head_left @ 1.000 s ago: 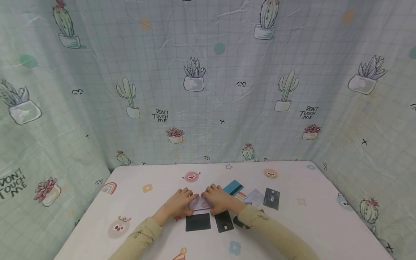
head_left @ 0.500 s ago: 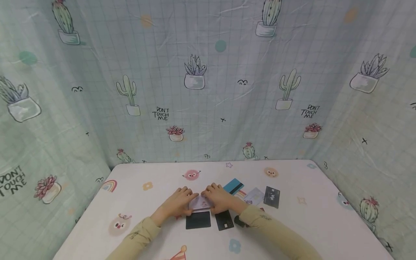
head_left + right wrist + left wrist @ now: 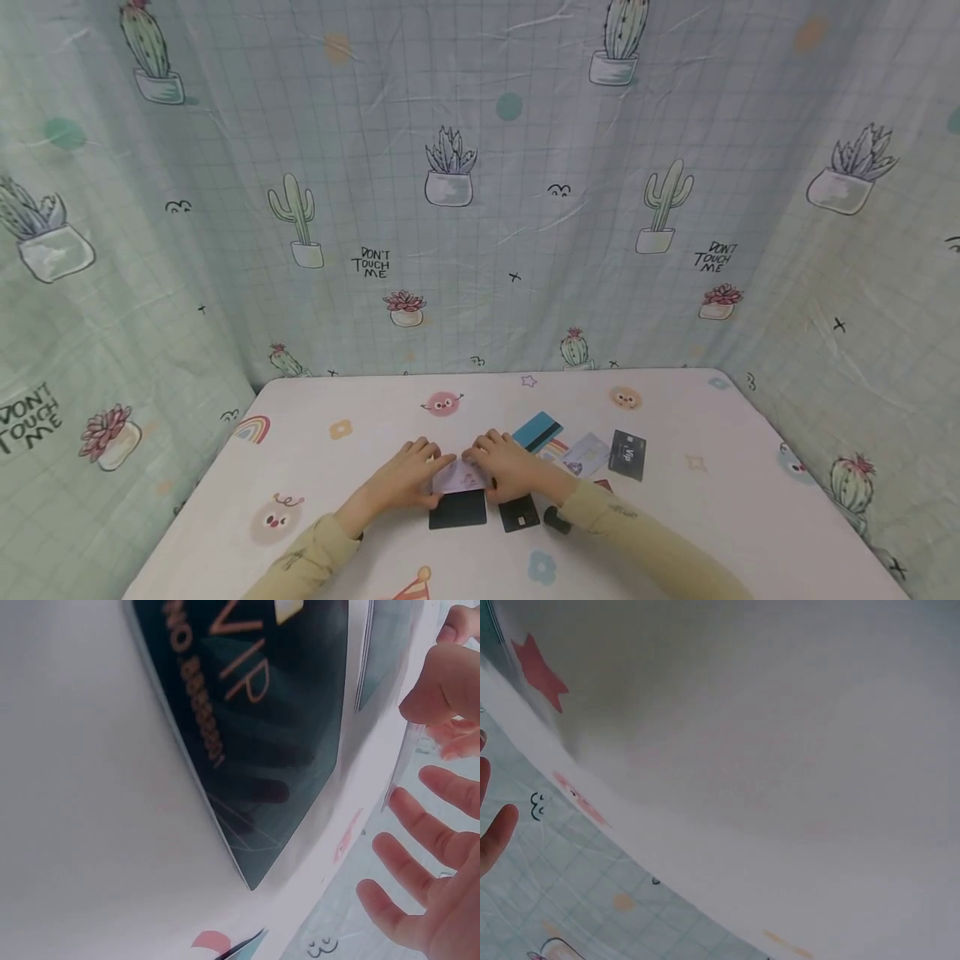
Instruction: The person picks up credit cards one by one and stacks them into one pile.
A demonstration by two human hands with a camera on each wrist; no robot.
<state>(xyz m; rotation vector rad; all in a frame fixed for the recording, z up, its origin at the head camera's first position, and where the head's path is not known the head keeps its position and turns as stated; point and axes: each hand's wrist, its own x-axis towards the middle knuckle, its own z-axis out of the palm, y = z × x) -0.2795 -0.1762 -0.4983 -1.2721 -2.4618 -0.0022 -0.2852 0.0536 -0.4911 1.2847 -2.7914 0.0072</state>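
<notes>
Both hands hold a pale lilac card (image 3: 459, 477) between them, level with the table in the head view. My left hand (image 3: 405, 479) pinches its left end, and my right hand (image 3: 506, 465) its right end, thumbs on the near side. Right below it lies a dark card stack (image 3: 457, 510), whose far edge the lilac card overlaps in the head view. A black VIP card (image 3: 277, 742) with a gold chip lies beside the stack, under the right hand. In the right wrist view the held card shows nearly edge-on by the thumb (image 3: 439, 686). Only fingertips show in the left wrist view.
On the right of the white table (image 3: 300, 417) lie a blue striped card (image 3: 537, 431), a pale chip card (image 3: 587, 454) and a dark grey Vip card (image 3: 627, 455). A small dark object (image 3: 557, 521) and a reddish card (image 3: 603, 484) are partly behind the right sleeve.
Both hands have drawn the lilac card slightly toward the person, so it now overlaps the dark stack's far edge. The left hand has shifted a little left. The other cards lie still.
</notes>
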